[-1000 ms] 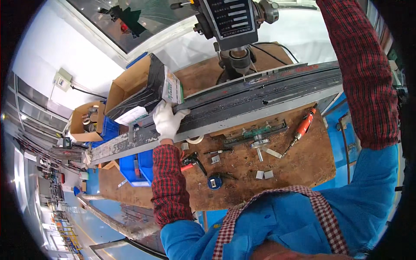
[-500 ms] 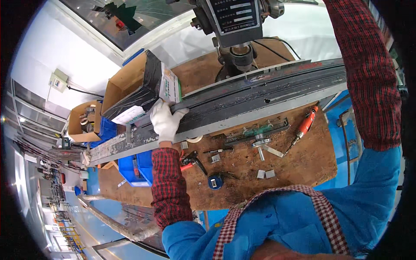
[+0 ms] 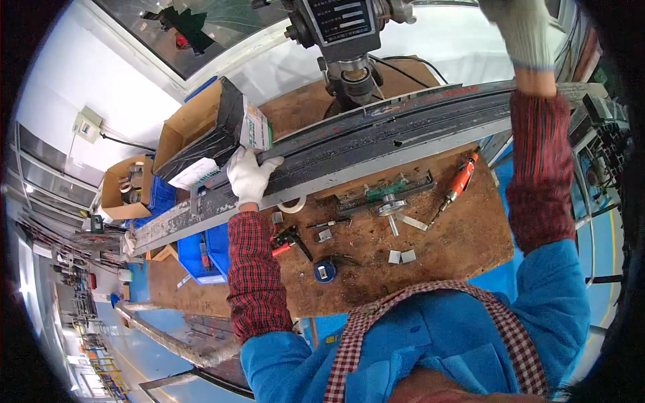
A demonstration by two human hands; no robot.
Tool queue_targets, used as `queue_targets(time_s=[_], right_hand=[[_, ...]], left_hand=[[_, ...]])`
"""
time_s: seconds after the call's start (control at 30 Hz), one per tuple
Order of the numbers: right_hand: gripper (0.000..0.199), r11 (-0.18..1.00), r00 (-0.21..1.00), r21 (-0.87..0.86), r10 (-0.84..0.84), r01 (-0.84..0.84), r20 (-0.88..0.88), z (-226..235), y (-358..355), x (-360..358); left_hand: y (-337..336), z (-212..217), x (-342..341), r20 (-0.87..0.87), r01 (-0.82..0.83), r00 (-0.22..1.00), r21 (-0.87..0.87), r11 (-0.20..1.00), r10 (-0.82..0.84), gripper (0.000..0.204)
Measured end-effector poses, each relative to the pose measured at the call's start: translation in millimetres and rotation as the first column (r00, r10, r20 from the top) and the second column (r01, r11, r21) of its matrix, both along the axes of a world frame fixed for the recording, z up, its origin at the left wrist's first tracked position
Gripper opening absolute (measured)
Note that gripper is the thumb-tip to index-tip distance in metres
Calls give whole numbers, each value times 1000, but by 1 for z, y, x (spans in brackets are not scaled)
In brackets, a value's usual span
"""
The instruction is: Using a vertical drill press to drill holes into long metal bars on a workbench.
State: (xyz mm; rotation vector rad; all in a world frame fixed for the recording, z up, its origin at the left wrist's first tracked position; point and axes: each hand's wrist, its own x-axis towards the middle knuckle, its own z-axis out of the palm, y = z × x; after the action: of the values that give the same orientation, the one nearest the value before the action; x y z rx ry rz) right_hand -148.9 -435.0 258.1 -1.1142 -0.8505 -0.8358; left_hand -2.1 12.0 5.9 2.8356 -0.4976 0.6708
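Note:
My left hand (image 3: pixel 250 176), in a white glove, rests on the long dark grey metal profile (image 3: pixel 336 154) beside the open cardboard box (image 3: pixel 189 133). Its thumb is spread to the right along the profile's surface. High at the right is my raised right hand (image 3: pixel 525 30), also gloved, in front of the far side of the profile's right end. The top edge cuts it off and its fingers are hidden. Between the two hands the drilling machine (image 3: pixel 338 23) stands behind the profile, its chuck (image 3: pixel 356 82) pointing down. Metal chips lie on the profile.
On the brown bench (image 3: pixel 443 248) lie a red hand-held power tool (image 3: pixel 461 176), a blue tape measure (image 3: pixel 325 271), a roll of tape (image 3: pixel 292 205), small metal blocks (image 3: pixel 402 256) and a clamp-like metal fixture (image 3: pixel 392 204). Blue bins (image 3: pixel 205 255) and a smaller carton (image 3: pixel 126 188) are left.
My right arm has swung lower and to the left, bringing the gloved right hand into view at the top. My left hand stays on the profile. The whole view has shifted slightly.

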Motion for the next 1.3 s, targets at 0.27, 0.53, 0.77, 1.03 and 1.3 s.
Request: queue_targets(time_s=[0.27, 0.53, 0.77, 1.03, 1.3], right_hand=[[27, 938, 939, -162, -326, 307, -110, -42, -110, -5], [25, 716, 748, -441, -649, 541, -137, -69, 38, -55], [26, 584, 455, -738, -788, 337, -416, -98, -1, -50], [29, 581, 156, -788, -814, 204, -559, -131, -8, -6], [29, 591, 280, -698, -806, 403, -521, -191, -10, 37]], left_hand=[[-6, 0, 6, -13, 15, 1000, -10, 1000, -16, 53], [-4, -2, 5, 6, 2, 1000, 22, 1000, -3, 56], [-3, -5, 1, -15, 15, 1000, 18, 1000, -14, 56], [-5, -1, 6, -7, 20, 1000, 13, 1000, -20, 55], [1, -1, 2, -67, -20, 998, 10, 1000, 21, 55]])
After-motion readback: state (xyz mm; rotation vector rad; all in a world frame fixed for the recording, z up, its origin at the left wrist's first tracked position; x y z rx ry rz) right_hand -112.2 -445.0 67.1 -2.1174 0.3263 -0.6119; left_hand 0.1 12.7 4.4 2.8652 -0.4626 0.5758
